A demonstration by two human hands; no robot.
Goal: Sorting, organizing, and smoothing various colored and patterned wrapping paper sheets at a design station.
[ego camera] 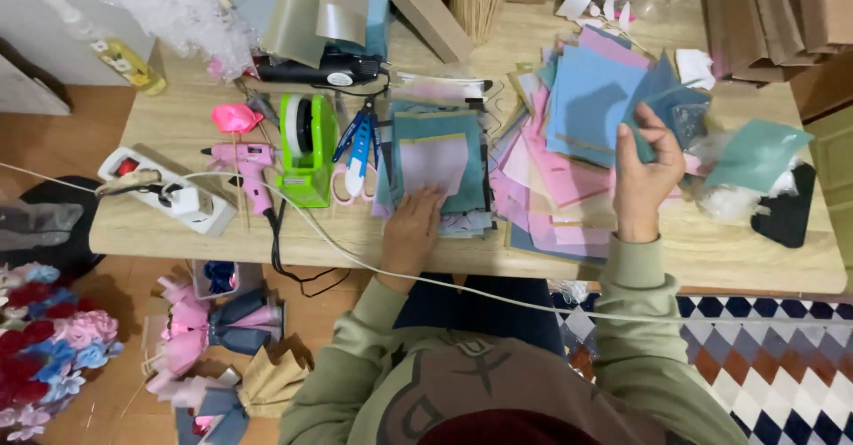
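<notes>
This is a home craft corner set up for making paper flower bouquets. The wooden surface (178, 125) carries stacks of coloured paper squares (577, 125), with a pink glue gun (249, 168), a green tape dispenser (306, 147) and scissors (357, 147) beyond the left hand. Finished bouquets (53, 347) lie on the floor, lower left of the hands.

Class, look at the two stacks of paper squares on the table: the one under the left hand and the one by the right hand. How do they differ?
1. The stack under the left hand is squared up; the stack by the right hand is fanned out and messy.
2. The left hand presses flat on its stack; the right hand lifts teal sheets off its stack.
3. The fanned stack spreads wider.

Both mix pink, blue and teal squares.
</notes>
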